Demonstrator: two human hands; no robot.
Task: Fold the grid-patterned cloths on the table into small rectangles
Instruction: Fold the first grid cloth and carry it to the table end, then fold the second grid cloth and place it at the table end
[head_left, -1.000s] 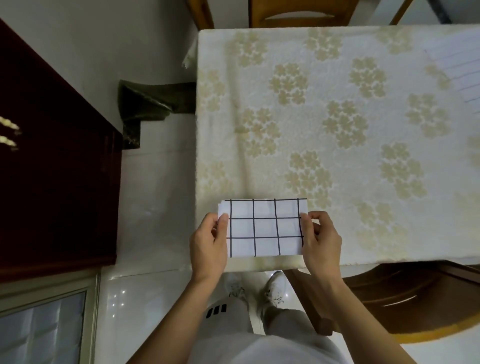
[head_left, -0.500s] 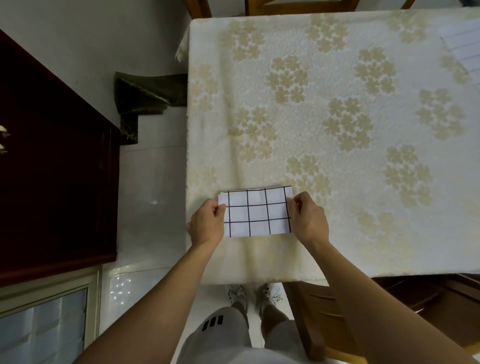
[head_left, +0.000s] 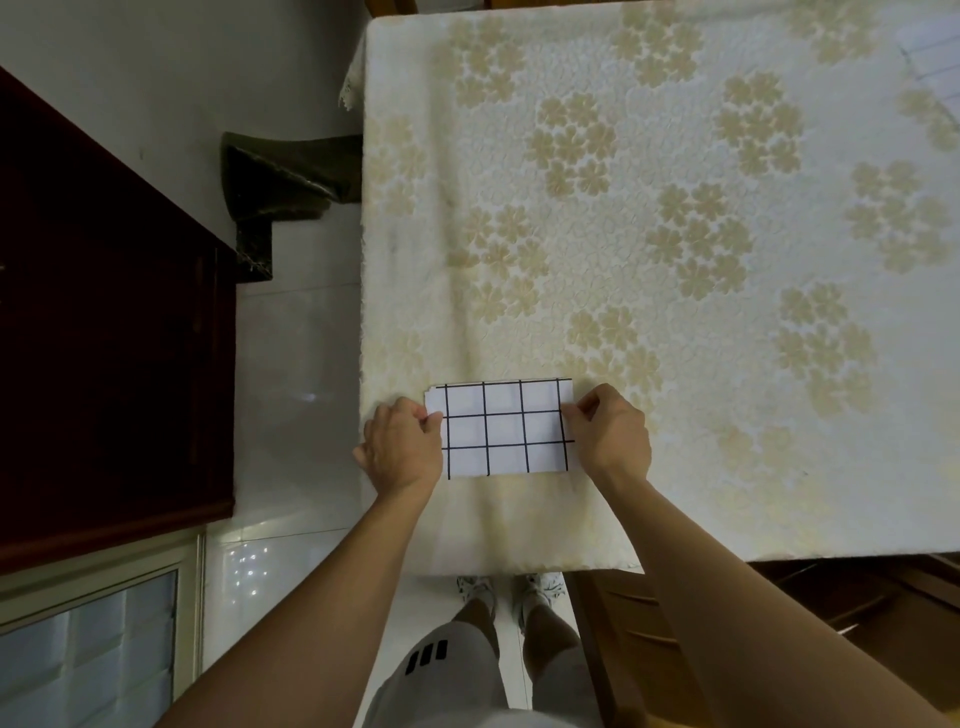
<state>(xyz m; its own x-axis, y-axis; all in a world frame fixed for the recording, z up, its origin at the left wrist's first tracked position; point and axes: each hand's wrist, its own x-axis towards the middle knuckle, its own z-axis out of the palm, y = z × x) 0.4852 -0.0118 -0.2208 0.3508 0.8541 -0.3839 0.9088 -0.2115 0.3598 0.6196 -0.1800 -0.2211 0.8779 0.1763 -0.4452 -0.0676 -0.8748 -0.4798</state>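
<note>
The folded cloth (head_left: 506, 427) is white with a black grid, already down to a small rectangle, three squares across and about three deep. It lies flat on the near left part of the table, close to the left edge, long side running left to right. Layered edges show at its far left corner. A second grid cloth (head_left: 935, 54) lies at the far right corner of the table, pale with thin lines, only partly in view.
</note>
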